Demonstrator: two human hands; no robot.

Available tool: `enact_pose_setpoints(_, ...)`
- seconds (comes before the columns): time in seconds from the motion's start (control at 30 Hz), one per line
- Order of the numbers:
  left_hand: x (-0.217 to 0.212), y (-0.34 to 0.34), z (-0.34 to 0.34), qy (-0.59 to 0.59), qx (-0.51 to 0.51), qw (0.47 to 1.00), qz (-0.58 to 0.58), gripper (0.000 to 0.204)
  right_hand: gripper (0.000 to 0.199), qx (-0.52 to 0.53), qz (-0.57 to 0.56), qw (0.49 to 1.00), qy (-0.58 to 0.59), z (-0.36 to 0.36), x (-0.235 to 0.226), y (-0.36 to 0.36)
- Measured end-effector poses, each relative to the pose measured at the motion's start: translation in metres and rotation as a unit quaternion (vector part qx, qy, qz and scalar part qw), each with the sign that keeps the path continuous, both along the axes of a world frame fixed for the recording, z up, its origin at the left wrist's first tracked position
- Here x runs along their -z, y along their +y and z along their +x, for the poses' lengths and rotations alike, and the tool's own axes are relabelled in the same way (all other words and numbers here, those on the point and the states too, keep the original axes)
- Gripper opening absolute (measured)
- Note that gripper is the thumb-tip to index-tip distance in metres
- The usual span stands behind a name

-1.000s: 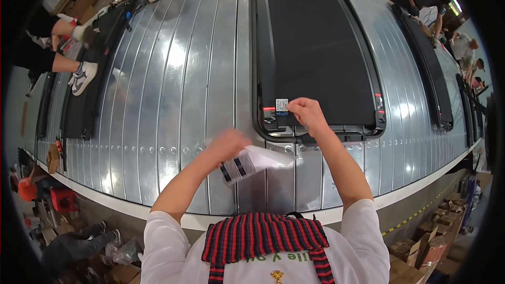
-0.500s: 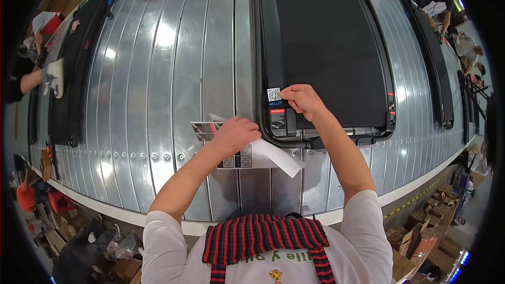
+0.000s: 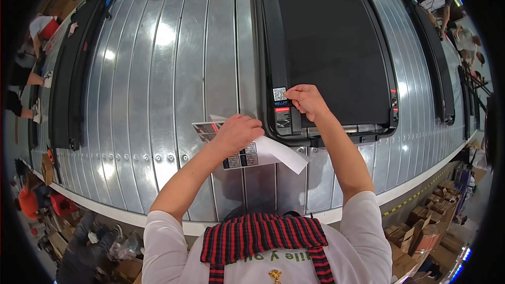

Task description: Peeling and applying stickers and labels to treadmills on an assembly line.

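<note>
A black treadmill (image 3: 336,47) lies flat just ahead of me, with a dark belt and a raised side rail. My right hand (image 3: 307,101) pinches the right edge of a small square code sticker (image 3: 279,94), which sits against the near end of the left rail. A red-and-black warning label (image 3: 282,119) is just below it. My left hand (image 3: 239,132) is closed on a white sticker sheet (image 3: 281,153) that carries several dark code stickers and curls at its right end. Beside the left fingers a printed leaflet (image 3: 204,130) rests on the metal.
The treadmill lies on a wide surface of metal slats (image 3: 194,63). Other black treadmills lie to the left (image 3: 73,84) and right (image 3: 431,58). People stand around the far sides. Cardboard boxes (image 3: 421,231) are piled on the floor at lower right.
The treadmill and both hands sit slightly farther right in view. My right hand stays at the sticker's edge. A co-worker's gloved hand at the left is gone from over the other treadmill.
</note>
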State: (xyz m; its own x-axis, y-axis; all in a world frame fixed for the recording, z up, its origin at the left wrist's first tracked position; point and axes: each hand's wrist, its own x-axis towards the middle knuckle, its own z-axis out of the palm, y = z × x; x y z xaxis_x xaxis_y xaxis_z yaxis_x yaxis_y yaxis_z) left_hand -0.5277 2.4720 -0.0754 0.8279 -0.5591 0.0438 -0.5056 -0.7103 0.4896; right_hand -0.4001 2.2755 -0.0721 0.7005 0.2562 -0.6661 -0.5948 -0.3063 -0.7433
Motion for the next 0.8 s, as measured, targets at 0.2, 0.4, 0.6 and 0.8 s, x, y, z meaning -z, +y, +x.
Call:
enact_pose_setpoints(0.2,0.001,-0.002,0.001,-0.045,-0.013,0.999,-0.02,0.015,0.008,-0.003,0.002,1.0,-0.008,-0.001,0.001,0.001)
enact_pose_setpoints(0.4,-0.005,-0.004,0.006,-0.035,-0.018,0.999,-0.02,0.012,0.009,0.008,-0.011,1.0,-0.026,-0.004,-0.002,0.003)
enact_pose_setpoints(0.6,-0.007,-0.007,0.01,-0.036,-0.019,0.999,-0.015,0.008,0.008,0.015,-0.013,0.999,-0.037,-0.007,-0.005,0.006)
enact_pose_setpoints(0.8,-0.004,-0.008,0.015,-0.038,-0.015,0.999,-0.009,0.009,0.009,0.025,-0.023,0.998,-0.045,-0.009,-0.009,0.009)
